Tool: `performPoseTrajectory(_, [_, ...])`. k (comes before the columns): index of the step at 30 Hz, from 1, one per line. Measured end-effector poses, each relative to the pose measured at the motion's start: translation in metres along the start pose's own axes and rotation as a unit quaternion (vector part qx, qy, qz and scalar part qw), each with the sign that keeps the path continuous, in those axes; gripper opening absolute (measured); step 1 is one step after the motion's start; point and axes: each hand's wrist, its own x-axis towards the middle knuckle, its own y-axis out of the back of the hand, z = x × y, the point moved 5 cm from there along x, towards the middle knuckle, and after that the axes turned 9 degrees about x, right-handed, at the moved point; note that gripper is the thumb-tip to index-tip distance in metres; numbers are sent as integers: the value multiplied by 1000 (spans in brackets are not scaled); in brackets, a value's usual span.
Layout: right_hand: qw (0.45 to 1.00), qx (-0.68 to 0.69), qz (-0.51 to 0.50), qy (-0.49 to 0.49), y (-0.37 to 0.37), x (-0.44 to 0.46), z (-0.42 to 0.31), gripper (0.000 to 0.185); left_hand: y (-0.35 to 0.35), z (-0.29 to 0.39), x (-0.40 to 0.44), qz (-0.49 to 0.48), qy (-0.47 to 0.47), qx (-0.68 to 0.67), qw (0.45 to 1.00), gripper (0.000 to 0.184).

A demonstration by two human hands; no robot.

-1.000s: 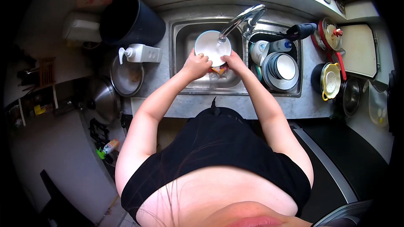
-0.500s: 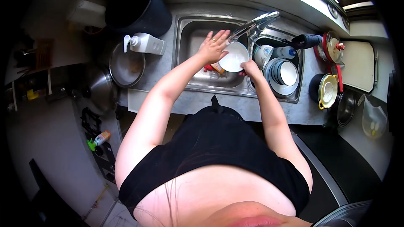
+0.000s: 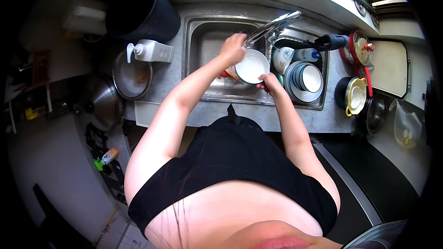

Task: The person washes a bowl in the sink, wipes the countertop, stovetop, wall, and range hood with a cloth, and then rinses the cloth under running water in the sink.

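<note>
Right grip [image 3: 270, 84] is pinched on the near rim of the white bowl [image 3: 252, 67], which is over the sink [image 3: 199, 54] by the tap [image 3: 275, 24]. Left grip [image 3: 234, 48] is a blur up there, can't tell how spread it is or if it's got anything. imo if that rim's slick, the one-edge pinch could slip and chip the bowl

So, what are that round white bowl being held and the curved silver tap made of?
The round white bowl looks like glazed ceramic: smooth and faintly shiny, though melamine is possible. The curved silver tap seems chromed metal, given its mirror-bright highlights.
</note>
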Motion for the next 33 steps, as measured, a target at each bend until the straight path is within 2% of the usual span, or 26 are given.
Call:
performPoseTrajectory(1, [999,18,-21,-32,-1,10,3,27,-25,-40,0,48,20,-49,997,70])
performPoseTrajectory(2, [998,52,-39,-14,-8,16,2,26,-33,-67,-2,96,39,-98,990,75])
performPoseTrajectory(3, [995,86,-58,3,-18,20,2,24,-26,-70,-15,27,103,-210,972,80])
performPoseTrajectory(4, [990,120,-76,19,-26,25,1,23,-8,-58,-37,-41,165,-317,933,84])
performPoseTrajectory(5, [980,141,-136,44,-35,34,2,23,0,-52,-57,-107,224,-417,874,89])
performPoseTrajectory(8, [984,106,-102,99,-55,29,-23,24,2,-62,-71,-128,127,-491,852,94])
performPoseTrajectory(9, [985,86,-88,124,-58,39,-27,31,5,-62,-73,-110,111,-508,847,91])
performPoseTrajectory(11, [954,73,-95,275,-68,39,-56,36,17,-52,-72,-81,73,-489,866,90])
performPoseTrajectory(12, [946,52,-91,308,-70,30,-67,38,19,-46,-72,-69,54,-479,873,89])
performPoseTrajectory(13, [936,30,-85,340,-75,17,-79,40,17,-51,-64,-34,72,-503,861,77])
performPoseTrajectory(15, [942,-44,-63,327,-75,-6,-107,42,5,-58,-50,-39,99,-571,814,70])
performPoseTrajectory(17, [958,-104,-67,257,-68,-11,-120,42,-13,-60,-40,-73,134,-633,759,65])
performPoseTrajectory(19, [971,-133,-59,188,-53,-4,-115,41,-26,-53,-41,-94,153,-625,759,66])
performPoseTrajectory(23, [981,-119,-93,118,-33,14,-70,45,-46,-51,-61,-92,169,-596,780,70])
performPoseTrajectory(24, [976,-154,-115,104,-40,9,-69,45,-41,-52,-69,-96,181,-588,783,71])
performPoseTrajectory(26, [974,-164,-100,118,-48,19,-62,44,-43,-74,-67,-97,188,-582,785,72])
performPoseTrajectory(27, [972,-161,-98,140,-54,19,-64,41,-38,-68,-64,-47,169,-626,760,71])
performPoseTrajectory(30, [960,-187,-61,200,-46,50,-65,42,-40,-57,-65,-82,207,-626,747,60])
performPoseTrajectory(31, [949,-169,-105,243,-30,98,-45,49,-59,-70,-61,-138,239,-621,733,53])
performPoseTrajectory(33, [988,-58,-65,127,-41,43,-56,54,-66,-69,-65,-150,255,-644,706,53])
